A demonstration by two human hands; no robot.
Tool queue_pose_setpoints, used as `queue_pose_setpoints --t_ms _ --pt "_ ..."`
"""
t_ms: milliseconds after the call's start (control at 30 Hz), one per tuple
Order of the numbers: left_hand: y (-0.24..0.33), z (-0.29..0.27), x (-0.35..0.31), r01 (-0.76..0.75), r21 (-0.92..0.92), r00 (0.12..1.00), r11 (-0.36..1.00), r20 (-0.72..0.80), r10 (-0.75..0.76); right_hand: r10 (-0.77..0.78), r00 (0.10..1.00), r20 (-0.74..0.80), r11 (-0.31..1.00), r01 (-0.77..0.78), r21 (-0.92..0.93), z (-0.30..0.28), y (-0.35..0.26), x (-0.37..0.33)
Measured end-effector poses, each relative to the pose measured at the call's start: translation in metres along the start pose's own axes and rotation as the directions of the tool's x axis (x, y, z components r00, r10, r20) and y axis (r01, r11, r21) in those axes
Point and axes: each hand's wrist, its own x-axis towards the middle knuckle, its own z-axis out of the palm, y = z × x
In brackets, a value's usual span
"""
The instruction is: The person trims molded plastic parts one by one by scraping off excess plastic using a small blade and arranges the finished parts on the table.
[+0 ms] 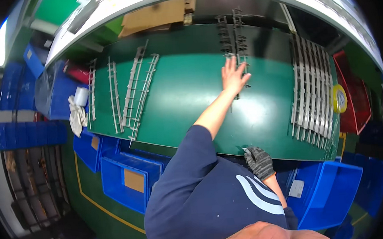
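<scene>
My bare left hand (234,76) reaches across the green table (185,93), its fingers spread over the near part of two long grey toothed strips (238,36). Its fingertips overlap the strips; whether they press on them cannot be made out. At the table's front edge is my right hand (260,162) in a dark grey knit glove. Its fingers are curled, and a small pale tip (245,150) shows by them; what it belongs to is hidden. Several similar strips (311,89) lie side by side at the right, and more slatted strips (132,92) lie apart at the left.
A yellow tape roll (339,99) sits at the table's right edge beside a red bin (354,95). Blue bins (124,179) stand below the front left, another blue bin (334,194) at the front right. Cardboard (153,16) lies behind; a white cloth (76,116) hangs at the left.
</scene>
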Motion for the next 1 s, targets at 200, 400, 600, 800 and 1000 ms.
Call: queue_pose_setpoints --t_ms 200,400,600,800,1000 --pt "0.002 -0.001 -0.018 0.014 -0.026 0.994 1.000 0.105 -0.011 0.081 0.994 -0.070 0.997 -0.082 -0.011 0.001 0.005 -0.016" --pt "0.007 -0.040 -0.138 -0.051 -0.087 0.986 0.995 0.153 0.064 -0.019 0.997 -0.070 1.000 0.019 0.000 0.005 0.004 0.002" --pt "0.009 -0.075 -0.166 0.203 -0.135 0.976 0.970 -0.058 -0.212 0.315 0.938 -0.147 0.928 -0.272 0.255 0.032 0.022 -0.002" --pt "0.009 -0.069 -0.135 0.392 0.057 0.890 0.918 0.231 -0.394 0.522 0.799 0.299 0.388 -0.535 0.751 0.046 0.023 -0.019" --pt "-0.041 -0.054 -0.109 0.451 -0.077 0.882 0.889 0.186 -0.432 0.525 0.797 0.298 0.270 -0.488 0.830 0.033 0.013 -0.017"
